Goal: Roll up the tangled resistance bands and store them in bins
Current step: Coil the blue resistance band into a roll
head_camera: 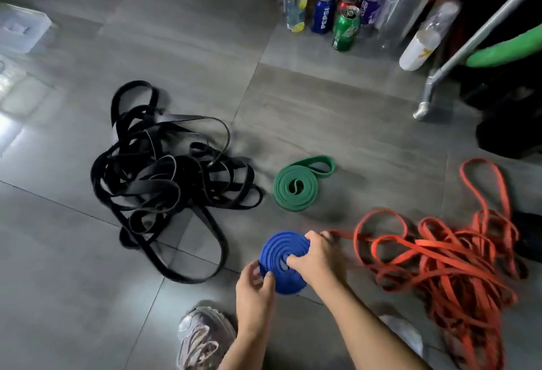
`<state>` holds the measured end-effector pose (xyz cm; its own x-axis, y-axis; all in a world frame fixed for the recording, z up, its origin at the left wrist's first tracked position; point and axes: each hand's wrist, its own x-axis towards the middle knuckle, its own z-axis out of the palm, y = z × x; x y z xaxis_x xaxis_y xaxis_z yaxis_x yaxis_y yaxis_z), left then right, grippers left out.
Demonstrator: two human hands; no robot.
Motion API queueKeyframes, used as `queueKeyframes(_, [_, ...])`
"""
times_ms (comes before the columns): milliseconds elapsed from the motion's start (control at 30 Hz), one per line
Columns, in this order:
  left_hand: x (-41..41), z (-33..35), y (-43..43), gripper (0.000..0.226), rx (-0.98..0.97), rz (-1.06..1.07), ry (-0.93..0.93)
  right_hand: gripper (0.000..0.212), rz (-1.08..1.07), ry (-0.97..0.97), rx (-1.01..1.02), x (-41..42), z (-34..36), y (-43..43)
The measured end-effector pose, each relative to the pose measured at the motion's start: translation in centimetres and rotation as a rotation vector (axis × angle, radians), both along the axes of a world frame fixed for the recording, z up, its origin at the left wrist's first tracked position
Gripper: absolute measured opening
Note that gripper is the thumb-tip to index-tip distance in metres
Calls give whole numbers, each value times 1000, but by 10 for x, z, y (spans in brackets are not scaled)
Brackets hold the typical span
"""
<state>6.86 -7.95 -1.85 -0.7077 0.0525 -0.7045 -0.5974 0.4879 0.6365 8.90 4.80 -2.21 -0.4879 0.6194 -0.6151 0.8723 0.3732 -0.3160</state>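
Far left on the tiled floor (67,267), a clear plastic bin (20,27) is sitting well apart from everything else. Right of it, a tangle of black bands (164,181) is lying loose. Nearer the camera, the left hand (253,284) is curling its fingers round the lower edge of a blue rolled band (283,261), while the right hand (318,253) is gripping its upper side, fingertips pressing into the coil's middle. Beyond them a green rolled band (296,189) is resting flat. Orange tangled bands (440,264) are sprawling at the right.
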Motion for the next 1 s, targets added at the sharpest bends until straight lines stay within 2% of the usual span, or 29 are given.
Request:
queueKeyframes(133, [-23, -29, 17, 18, 86, 201, -166, 42, -7, -19, -36, -22, -47, 7])
queueKeyframes(300, [-42, -45, 33, 24, 118, 268, -197, 48, -82, 67, 15, -32, -81, 10])
queueKeyframes(467, [-49, -64, 36, 19, 160, 170, -185, 50, -118, 135, 59, -43, -91, 17])
queueKeyframes(633, [-64, -66, 49, 9, 185, 244, -260, 40, -102, 234, 20, -31, -94, 27])
queueKeyframes(667, [-67, -65, 50, 17, 191, 252, -297, 38, -80, 258, -7, -28, -94, 32])
queueKeyframes(700, [-70, -66, 50, 24, 187, 226, -329, 37, -63, 278, -34, -25, -93, 38])
queueKeyframes(800, [-73, -67, 51, 18, 140, 98, -345, 45, -78, 320, -103, -15, -88, 52])
queueKeyframes(900, [-71, -70, 56, 19, 7, -13, -204, 44, -89, 319, -49, 8, -78, 63])
queueKeyframes(1000, [-62, -72, 69, 61, -174, -240, -51, 37, -25, 255, 110, 48, -74, 74])
